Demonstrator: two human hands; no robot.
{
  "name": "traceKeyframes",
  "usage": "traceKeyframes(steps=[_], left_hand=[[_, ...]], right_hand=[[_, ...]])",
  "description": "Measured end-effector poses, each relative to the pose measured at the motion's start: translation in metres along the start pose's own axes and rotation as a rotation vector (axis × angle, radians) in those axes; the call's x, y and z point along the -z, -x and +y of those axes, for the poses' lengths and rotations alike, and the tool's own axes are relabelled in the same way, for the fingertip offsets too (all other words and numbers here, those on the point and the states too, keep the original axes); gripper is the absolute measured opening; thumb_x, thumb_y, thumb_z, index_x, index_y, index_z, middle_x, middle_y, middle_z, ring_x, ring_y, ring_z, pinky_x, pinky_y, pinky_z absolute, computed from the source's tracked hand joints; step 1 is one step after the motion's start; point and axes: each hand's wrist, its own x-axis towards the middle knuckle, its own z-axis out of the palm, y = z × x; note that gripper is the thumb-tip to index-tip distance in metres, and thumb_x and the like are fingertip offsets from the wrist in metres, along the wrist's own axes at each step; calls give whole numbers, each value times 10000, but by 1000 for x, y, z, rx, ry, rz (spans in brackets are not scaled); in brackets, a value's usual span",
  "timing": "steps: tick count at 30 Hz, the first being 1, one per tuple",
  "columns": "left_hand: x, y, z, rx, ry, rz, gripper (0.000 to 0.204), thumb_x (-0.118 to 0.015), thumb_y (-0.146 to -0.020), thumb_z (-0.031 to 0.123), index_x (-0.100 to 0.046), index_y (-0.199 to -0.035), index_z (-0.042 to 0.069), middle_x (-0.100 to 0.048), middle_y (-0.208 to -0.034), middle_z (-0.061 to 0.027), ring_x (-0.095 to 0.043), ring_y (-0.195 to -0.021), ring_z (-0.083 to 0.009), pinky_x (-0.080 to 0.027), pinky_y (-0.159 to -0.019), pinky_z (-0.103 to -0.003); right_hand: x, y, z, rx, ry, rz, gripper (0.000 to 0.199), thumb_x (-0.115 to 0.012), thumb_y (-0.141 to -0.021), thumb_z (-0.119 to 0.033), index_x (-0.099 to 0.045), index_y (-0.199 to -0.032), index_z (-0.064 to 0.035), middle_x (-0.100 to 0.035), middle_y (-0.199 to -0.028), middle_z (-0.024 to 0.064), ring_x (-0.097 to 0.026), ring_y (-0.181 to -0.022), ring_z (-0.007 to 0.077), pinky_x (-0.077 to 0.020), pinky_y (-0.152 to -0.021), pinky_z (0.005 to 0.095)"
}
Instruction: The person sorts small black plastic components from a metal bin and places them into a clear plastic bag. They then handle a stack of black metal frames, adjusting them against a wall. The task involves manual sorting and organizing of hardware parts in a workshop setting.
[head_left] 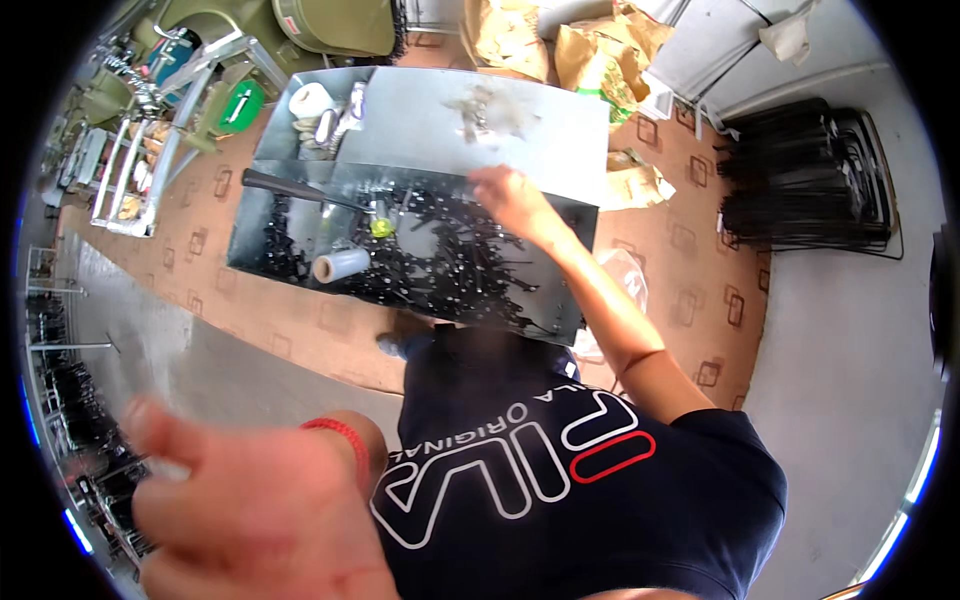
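My left hand (pixel 260 500) is raised close to the camera at the lower left, blurred, with its fingers curled in and a red band on the wrist. Whatever it may hold is hidden. My right hand (pixel 513 203) reaches over a grey metal bench (pixel 400 110) divided into sections, its fingers drawn together; anything in them is too small to make out. Below that hand, many thin black pieces (pixel 450 265) lie scattered in the near section. A roll of clear film (pixel 341 266), a small yellow-green thing (pixel 381 228) and a long black handle (pixel 290 187) lie to its left.
A white roll (pixel 310 100) sits in the bench's far left section. Brown paper bags (pixel 600 55) stand behind the bench. At the right wall hangs a rack of black items (pixel 800 180). A metal frame (pixel 190 110) with a green container (pixel 240 106) is at far left.
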Motion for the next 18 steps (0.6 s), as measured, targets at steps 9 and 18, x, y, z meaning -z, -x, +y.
traceKeyframes(steps=[9,18], left_hand=[[29,123,-193,645,-504,-402,238,-524,-782,38,-518,-1016,-2,-570,-1001,-169,-568,-891,-275,-435,-803,-322],[25,172,-233,818,-509,-490,306,-526,-768,83,-490,-1059,-5,-524,-1053,-214,-493,-1009,-343,-387,-882,-372]], right_hand=[[-15,-96,31,-65,397,332,371,-568,-735,-201,-435,-1035,-28,-554,-941,219,-563,-839,360,-451,-742,436],[-14,-118,62,-69,281,385,209,-586,-632,-156,-547,-784,-17,-597,-710,196,-580,-671,358,-461,-633,398]])
